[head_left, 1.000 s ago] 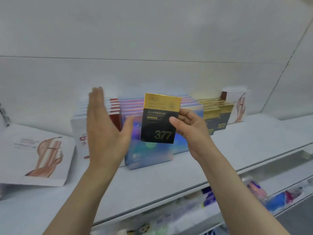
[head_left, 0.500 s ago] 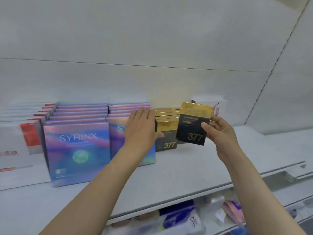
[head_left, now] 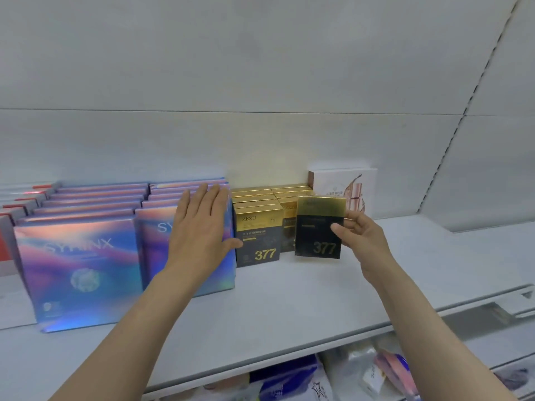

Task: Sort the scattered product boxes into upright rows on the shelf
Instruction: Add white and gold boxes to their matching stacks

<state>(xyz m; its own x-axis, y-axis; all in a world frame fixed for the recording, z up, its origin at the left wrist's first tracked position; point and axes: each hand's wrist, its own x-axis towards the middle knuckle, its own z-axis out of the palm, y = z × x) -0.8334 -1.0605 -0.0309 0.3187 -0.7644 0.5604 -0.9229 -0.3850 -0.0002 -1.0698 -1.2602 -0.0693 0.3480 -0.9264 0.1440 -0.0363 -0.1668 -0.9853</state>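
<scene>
One black-and-gold "377" box (head_left: 320, 227) in my right hand (head_left: 363, 241), thumb on the front face, fingers curled round its right edge, box upright, held just above the shelf (head_left: 289, 299) and in front of the right-hand 377 row (head_left: 289, 195). Left-hand 377 row (head_left: 257, 227) stands upright just beside it, front box reads ZKZU / 377. Both rows run back toward the rear wall. Left hand (head_left: 202, 227) is flat, fingers straight and together, palm laid against the right SYRINX row (head_left: 185, 195), thumb tip touching the front 377 box of the left row. It grips nothing. 2nd SYRINX row (head_left: 81, 261) (holographic blue/pink) sits to the left, upright. Red-and-white boxes (head_left: 20, 204) at far left edge, partly cut off. White-and-pink box (head_left: 344, 186) stands behind the right 377 row, against the wall. Lower shelf: blurry packets (head_left: 289, 380), can't ID.
</scene>
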